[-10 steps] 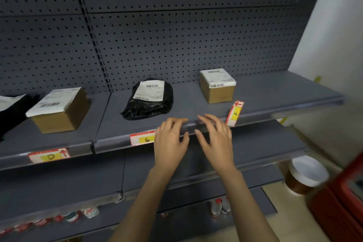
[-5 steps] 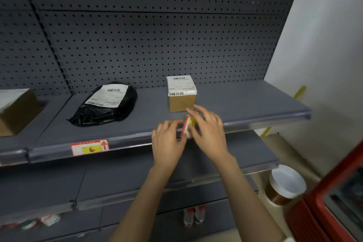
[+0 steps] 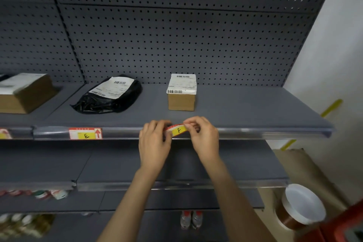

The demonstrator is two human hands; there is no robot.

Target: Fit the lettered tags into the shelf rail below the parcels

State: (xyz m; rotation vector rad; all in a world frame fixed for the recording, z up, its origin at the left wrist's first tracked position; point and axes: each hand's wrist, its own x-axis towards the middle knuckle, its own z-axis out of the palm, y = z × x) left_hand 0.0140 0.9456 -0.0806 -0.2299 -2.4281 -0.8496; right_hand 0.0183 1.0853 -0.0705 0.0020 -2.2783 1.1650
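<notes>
A red and yellow tag marked F (image 3: 178, 130) lies lengthwise against the clear shelf rail (image 3: 255, 132), right below a small cardboard parcel (image 3: 181, 92). My left hand (image 3: 154, 144) pinches the tag's left end and my right hand (image 3: 204, 137) pinches its right end. The tag bows slightly between them. A tag marked E (image 3: 85, 133) sits in the rail below a black bag parcel (image 3: 110, 95). Another tag (image 3: 4, 134) shows at the far left, under a larger cardboard box (image 3: 23, 93).
A pegboard back wall (image 3: 176, 35) rises behind the shelf. Lower shelves (image 3: 59, 165) hold bottles (image 3: 190, 219) and packets. A brown tub with a white lid (image 3: 301, 205) stands on the floor at right, beside something red.
The view has moved closer to the shelf. The F tag went from upright between my hands to lying lengthwise along the rail, both hands now gripping its ends.
</notes>
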